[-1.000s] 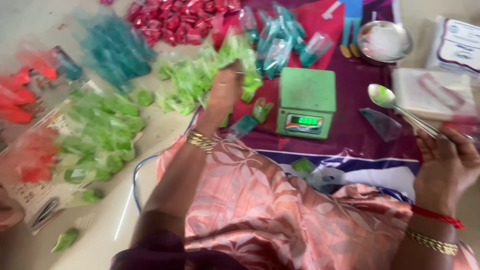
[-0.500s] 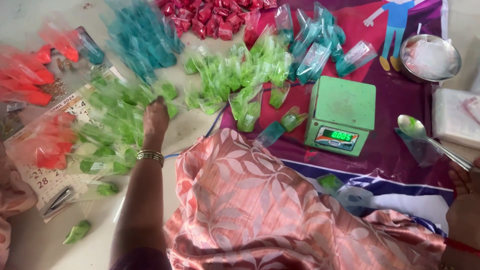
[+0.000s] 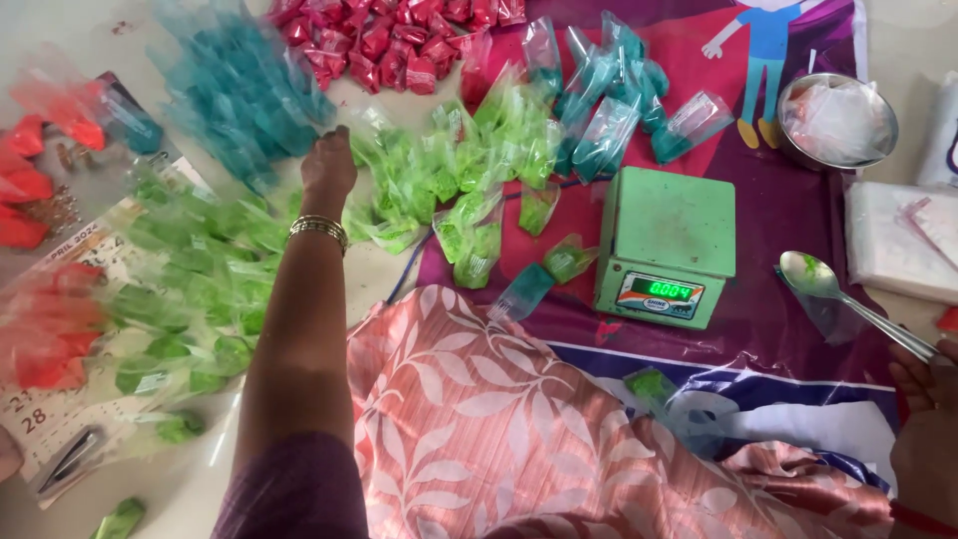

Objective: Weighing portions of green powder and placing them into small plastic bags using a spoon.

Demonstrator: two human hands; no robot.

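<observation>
Left hand (image 3: 327,165), fingers curled, grip unclear, reaches green packets (image 3: 439,180) left of scale (image 3: 667,245). Right hand (image 3: 923,419) holds spoon (image 3: 848,304), bowl pointing up-left toward scale.

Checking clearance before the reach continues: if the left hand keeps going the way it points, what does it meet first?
The left hand points up the frame toward the teal packets. Those likely come first, since their near edge lies just past the fingertips, though its height above the floor is unclear.

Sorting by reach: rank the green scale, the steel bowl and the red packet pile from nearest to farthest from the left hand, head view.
From the left hand:
1. Red packet pile, up and just right.
2. Green scale, right, mid-mat.
3. Steel bowl, far right.
</observation>
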